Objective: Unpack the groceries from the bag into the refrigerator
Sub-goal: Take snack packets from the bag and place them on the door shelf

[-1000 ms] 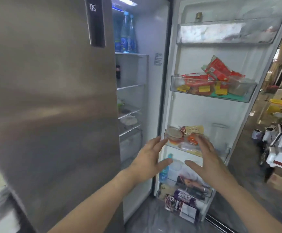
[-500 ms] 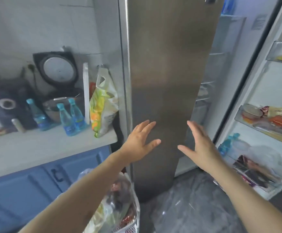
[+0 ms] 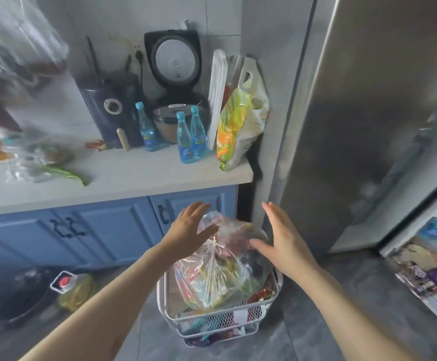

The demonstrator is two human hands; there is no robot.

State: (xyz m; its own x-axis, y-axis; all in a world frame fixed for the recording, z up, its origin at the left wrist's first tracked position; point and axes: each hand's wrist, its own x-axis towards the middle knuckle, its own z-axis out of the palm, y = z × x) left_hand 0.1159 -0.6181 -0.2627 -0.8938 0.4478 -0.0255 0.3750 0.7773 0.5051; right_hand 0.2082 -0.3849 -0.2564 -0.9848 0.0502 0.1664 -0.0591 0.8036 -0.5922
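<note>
Standing at 2 o'clock, the steel refrigerator (image 3: pixel 368 126) is filling the right side, its door hanging open. At 10 o'clock the desk (image 3: pixel 123 175) is carrying three blue bottles (image 3: pixel 188 136) and a rice cooker (image 3: pixel 175 82). At 6 o'clock a white wire basket (image 3: pixel 220 316) is holding the clear grocery bag (image 3: pixel 220 269). The left hand (image 3: pixel 188 231) and right hand (image 3: pixel 285 243) are hovering on both sides of the bag's knot, fingers straight and spread, gripping nothing.
</note>
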